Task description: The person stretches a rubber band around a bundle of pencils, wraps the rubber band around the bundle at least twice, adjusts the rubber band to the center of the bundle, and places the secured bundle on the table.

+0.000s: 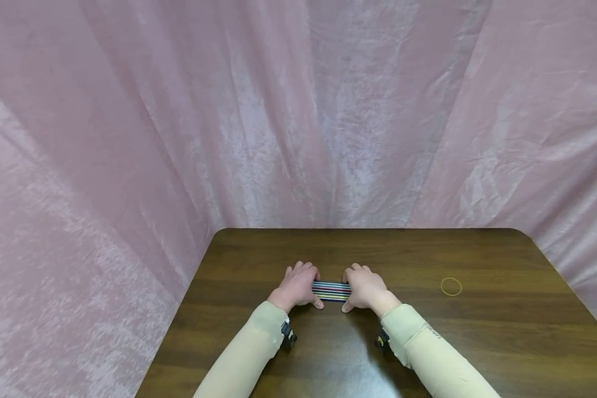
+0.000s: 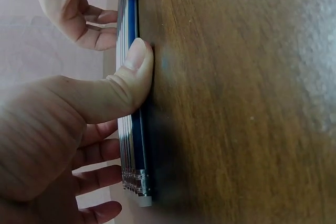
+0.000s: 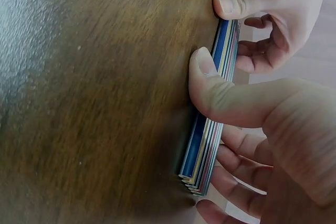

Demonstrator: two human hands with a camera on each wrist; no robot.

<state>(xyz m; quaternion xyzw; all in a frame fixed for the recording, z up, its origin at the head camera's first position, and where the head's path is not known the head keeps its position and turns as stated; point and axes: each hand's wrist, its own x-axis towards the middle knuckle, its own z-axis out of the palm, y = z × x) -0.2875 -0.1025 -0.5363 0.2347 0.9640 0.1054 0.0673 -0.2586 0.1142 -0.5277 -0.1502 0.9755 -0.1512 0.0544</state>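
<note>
Several pencils [image 1: 331, 291] lie side by side on the table in a flat row, with a dark blue one nearest me. My left hand [image 1: 299, 283] grips the row toward its left end, thumb on the near side and fingers on the far side. In the left wrist view, metal bands and a pale eraser [image 2: 145, 201] show at that end. Gripping the right part the same way is my right hand [image 1: 365, 287]. The blunt right ends of the pencils [image 3: 193, 181] appear in the right wrist view, slightly staggered. Palms partly hide the row from above.
A thin yellow rubber band [image 1: 451, 286] lies on the brown wooden table [image 1: 502, 331], to the right of my right hand. Pink curtains [image 1: 328, 110] hang behind the table and along its sides.
</note>
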